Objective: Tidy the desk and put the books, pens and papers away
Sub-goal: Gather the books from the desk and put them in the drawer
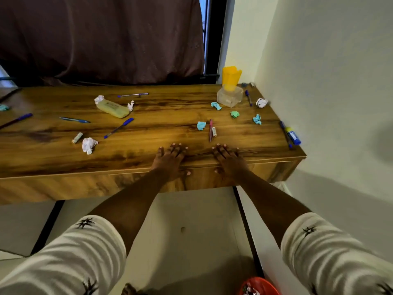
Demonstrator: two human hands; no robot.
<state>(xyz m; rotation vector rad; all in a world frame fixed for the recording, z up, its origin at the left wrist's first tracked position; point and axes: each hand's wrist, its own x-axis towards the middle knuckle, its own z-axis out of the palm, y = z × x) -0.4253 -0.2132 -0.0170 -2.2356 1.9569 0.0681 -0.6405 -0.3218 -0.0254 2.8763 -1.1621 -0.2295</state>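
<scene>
A wooden tabletop [148, 128] with a dark, streaky grain runs across the room, and its right end is pushed into the corner against a pale wall [329, 81]. A drawer front [202, 177] sits in the panel under its near edge. Behind the far edge hangs a dark brown curtain [95, 39]; at its right side a strip of bright window [203, 18] shows next to a black frame [215, 35]. The floor [191, 220] below is pale, crossed by dark lines. At the bottom edge of the view an orange-red bin [259, 286] stands on the floor. Warm light falls on the middle of the tabletop, and a soft shadow lies on the wall to the right.
</scene>
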